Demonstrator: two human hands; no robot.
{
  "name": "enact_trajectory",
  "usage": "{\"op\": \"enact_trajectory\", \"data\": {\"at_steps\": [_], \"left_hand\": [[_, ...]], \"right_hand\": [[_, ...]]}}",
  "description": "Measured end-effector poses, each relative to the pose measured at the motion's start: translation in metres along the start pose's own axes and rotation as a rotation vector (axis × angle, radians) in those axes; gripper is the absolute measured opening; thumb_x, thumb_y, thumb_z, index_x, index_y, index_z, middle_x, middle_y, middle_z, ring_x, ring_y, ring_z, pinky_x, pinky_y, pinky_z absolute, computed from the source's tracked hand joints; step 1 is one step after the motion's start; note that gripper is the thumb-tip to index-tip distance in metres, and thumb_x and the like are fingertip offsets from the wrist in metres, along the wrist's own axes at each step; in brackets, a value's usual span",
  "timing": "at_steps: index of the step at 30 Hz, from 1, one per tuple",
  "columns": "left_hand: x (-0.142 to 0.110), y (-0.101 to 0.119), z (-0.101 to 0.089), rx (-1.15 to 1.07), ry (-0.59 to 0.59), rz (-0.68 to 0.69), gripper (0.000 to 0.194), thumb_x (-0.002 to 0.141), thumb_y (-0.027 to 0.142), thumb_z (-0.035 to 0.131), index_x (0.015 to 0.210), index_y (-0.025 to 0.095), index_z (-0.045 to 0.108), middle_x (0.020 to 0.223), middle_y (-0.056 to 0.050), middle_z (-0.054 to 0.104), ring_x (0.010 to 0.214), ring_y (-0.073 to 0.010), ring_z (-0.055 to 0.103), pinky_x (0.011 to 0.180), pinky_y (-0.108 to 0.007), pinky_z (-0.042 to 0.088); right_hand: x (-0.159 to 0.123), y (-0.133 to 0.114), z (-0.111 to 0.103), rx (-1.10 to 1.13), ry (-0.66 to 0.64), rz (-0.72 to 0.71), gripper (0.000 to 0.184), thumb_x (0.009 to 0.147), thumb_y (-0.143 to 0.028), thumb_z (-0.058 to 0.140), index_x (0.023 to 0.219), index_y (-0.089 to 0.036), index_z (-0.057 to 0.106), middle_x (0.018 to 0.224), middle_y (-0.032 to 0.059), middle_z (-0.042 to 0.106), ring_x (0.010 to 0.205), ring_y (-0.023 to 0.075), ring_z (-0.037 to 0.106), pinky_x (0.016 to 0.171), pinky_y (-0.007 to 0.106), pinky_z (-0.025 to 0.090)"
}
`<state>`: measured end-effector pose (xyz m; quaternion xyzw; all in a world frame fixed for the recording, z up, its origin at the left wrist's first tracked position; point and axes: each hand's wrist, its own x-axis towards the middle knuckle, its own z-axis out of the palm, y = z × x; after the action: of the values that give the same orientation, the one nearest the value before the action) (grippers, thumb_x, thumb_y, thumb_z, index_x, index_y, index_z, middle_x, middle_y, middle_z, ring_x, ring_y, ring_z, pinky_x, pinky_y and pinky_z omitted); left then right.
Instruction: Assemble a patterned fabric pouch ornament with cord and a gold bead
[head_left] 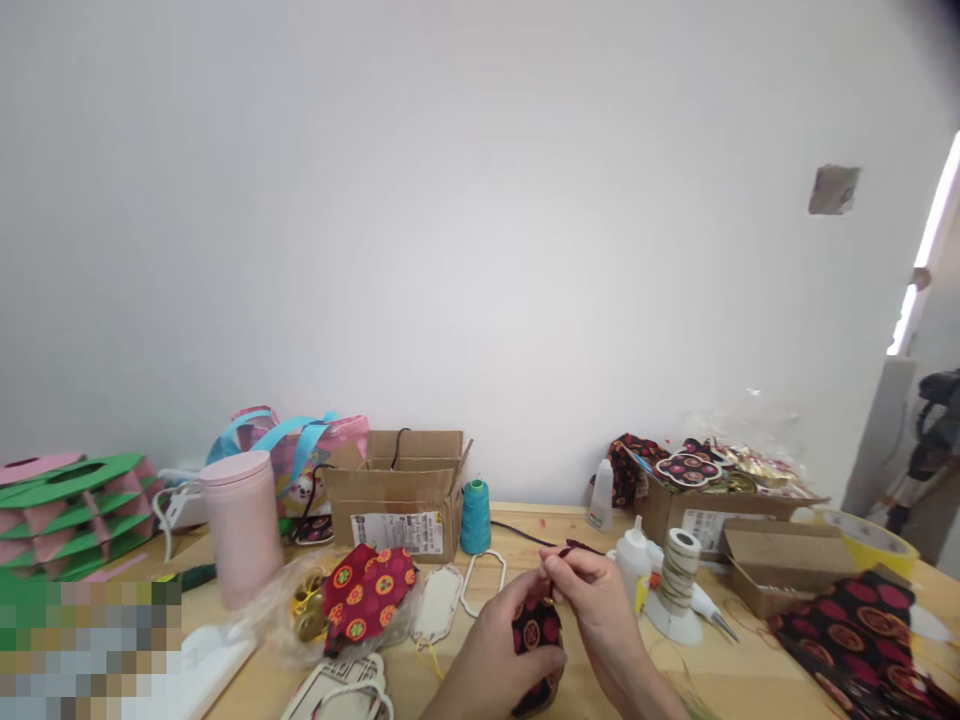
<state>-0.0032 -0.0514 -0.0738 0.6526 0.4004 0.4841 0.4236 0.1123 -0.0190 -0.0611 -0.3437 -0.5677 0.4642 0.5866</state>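
Note:
My left hand (499, 640) is wrapped round a dark patterned fabric piece (531, 640) with red and orange round motifs. Its lower part runs down towards the bottom edge of the view. My right hand (592, 595) is closed in a pinch at the top of this piece, fingertips close to those of my left hand. A small dark strip shows at the right fingertips; its kind is too small to tell. Just right of my right hand stands a white glue bottle (634, 570). Beyond my left hand lies a pale frame-shaped cutout (484, 582).
At the back stand an opened cardboard box (405, 500), a teal thread cone (475, 520) and a pink tumbler (240, 525). Red patterned fabric (367, 598) lies left. Right are a cord spool (679, 575), a filled box (675, 515), dark fabric (855, 635) and yellow tape (874, 540).

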Motion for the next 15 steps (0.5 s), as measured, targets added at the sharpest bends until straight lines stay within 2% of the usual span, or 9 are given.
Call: {"op": "enact_trajectory", "data": {"at_steps": [4,9,13,15], "left_hand": [[0.001,-0.009,0.003,0.063,-0.013,0.009,0.057,0.053,0.002,0.054,0.107,0.019,0.053,0.088,-0.005,0.063,0.087,-0.0204,0.054,0.081,-0.031,0.039],[-0.001,-0.025,-0.004,0.088,-0.013,0.04,0.057,0.055,-0.002,0.043,0.108,0.015,0.051,0.083,-0.007,0.063,0.079,-0.0173,0.055,0.076,-0.028,0.041],[-0.006,-0.026,-0.014,0.117,-0.003,0.061,0.057,0.053,-0.003,0.036,0.106,0.014,0.052,0.08,-0.007,0.063,0.076,-0.0174,0.056,0.071,-0.029,0.043],[-0.008,-0.025,-0.017,0.203,0.015,0.079,0.058,0.052,-0.003,0.037,0.104,0.017,0.054,0.076,-0.005,0.064,0.073,-0.0176,0.057,0.08,-0.034,0.04]], "right_hand": [[0.002,0.005,-0.001,0.029,0.008,0.031,0.036,0.06,-0.042,0.061,0.036,-0.016,0.05,0.04,-0.0012,0.045,0.049,0.0146,0.048,0.04,0.021,0.033],[0.004,0.012,-0.006,0.035,0.053,-0.014,0.031,0.066,-0.036,0.059,0.043,-0.016,0.055,0.043,-0.0026,0.047,0.052,0.012,0.047,0.059,0.023,0.039],[0.003,0.013,-0.004,0.03,0.019,0.033,0.028,0.067,-0.039,0.058,0.052,-0.015,0.059,0.04,-0.0043,0.044,0.046,0.011,0.043,0.055,0.024,0.038],[0.002,0.014,-0.001,0.026,0.005,0.049,0.029,0.066,-0.04,0.058,0.053,-0.015,0.059,0.042,-0.0038,0.045,0.045,0.0109,0.042,0.053,0.024,0.037]]}}
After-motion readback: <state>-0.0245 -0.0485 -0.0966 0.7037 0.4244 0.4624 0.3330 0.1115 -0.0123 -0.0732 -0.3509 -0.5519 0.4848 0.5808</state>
